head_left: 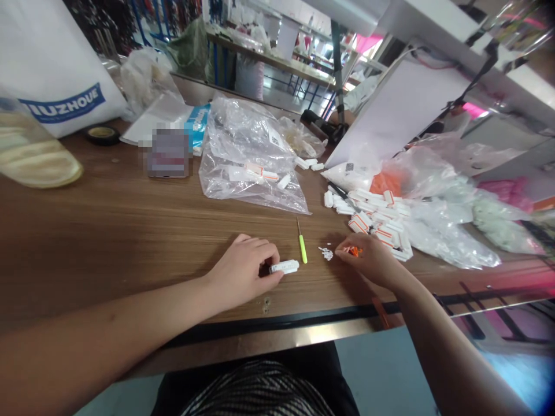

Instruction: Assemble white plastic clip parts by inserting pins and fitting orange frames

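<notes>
From my head camera, with 12 o'clock straight ahead:

My hands are apart on the table. Left hand (pixel 243 271): curled around the end of a white oblong plastic block (pixel 285 267). Right hand (pixel 366 261): pinching a small orange fragment (pixel 354 251) between finger and thumb.

Between the hands: a slim lime-green-handled steel pick (pixel 303 249), and white plastic crumbs (pixel 326 253) just beside my right fingers (pixel 342 254).

At 1 to 2 o'clock: a heap of white blocks with orange stripes (pixel 373 216), backed by crumpled plastic bags (pixel 446 237).

At 12 o'clock: a clear plastic bag (pixel 247 179) holding more blocks.

At 10 o'clock: a black tape roll (pixel 102 134) and a white tote bag with blue lettering (pixel 47 69).

All lie on a brown wood-grain table (pixel 130 242).
</notes>
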